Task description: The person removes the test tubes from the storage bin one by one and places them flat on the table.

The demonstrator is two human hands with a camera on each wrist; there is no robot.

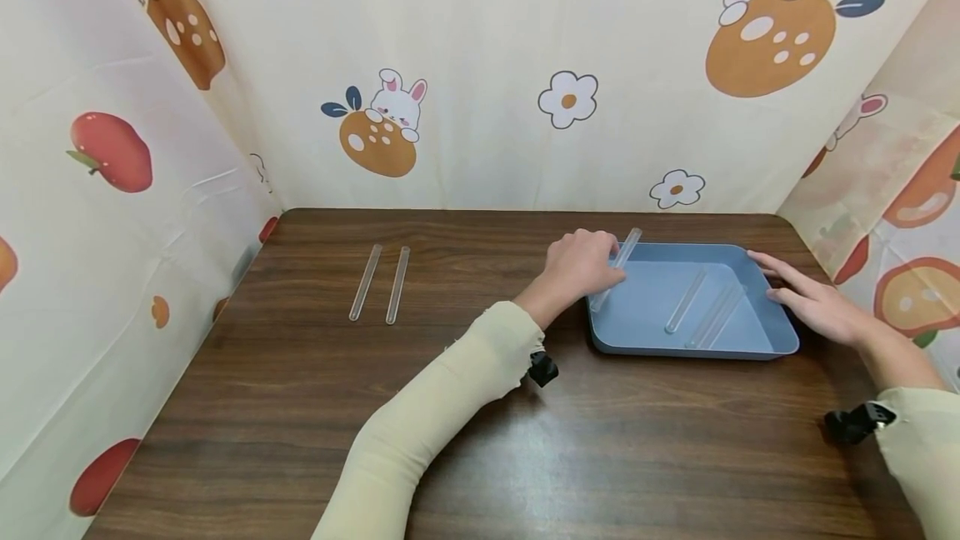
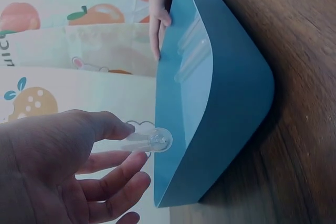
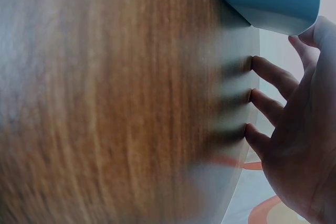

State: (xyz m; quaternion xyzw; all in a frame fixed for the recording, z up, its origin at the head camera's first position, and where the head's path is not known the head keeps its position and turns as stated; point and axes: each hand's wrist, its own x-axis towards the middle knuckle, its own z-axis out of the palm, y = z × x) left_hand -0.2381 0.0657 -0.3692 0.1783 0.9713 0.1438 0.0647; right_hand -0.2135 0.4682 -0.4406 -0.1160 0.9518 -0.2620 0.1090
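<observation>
My left hand (image 1: 581, 265) pinches a clear test tube (image 1: 632, 242) between thumb and fingers, tilted at the left side of a blue tray (image 1: 637, 336). In the left wrist view the rounded end of that test tube (image 2: 160, 140) points toward the camera, close to the tray's rim. Inside the tray lie a test tube (image 1: 686, 301) and, to its right, more clear tubes (image 1: 715, 317) side by side. At the tray's right side, my right hand (image 1: 813, 298) touches the rim with extended fingers; the right wrist view shows its fingers spread beside the tray's corner (image 3: 273, 3).
Two more test tubes, one (image 1: 366, 282) left of the other (image 1: 398, 285), lie roughly parallel on the left of the brown wooden table (image 1: 300, 407). Patterned curtains (image 1: 480, 40) stand at the table's back and sides.
</observation>
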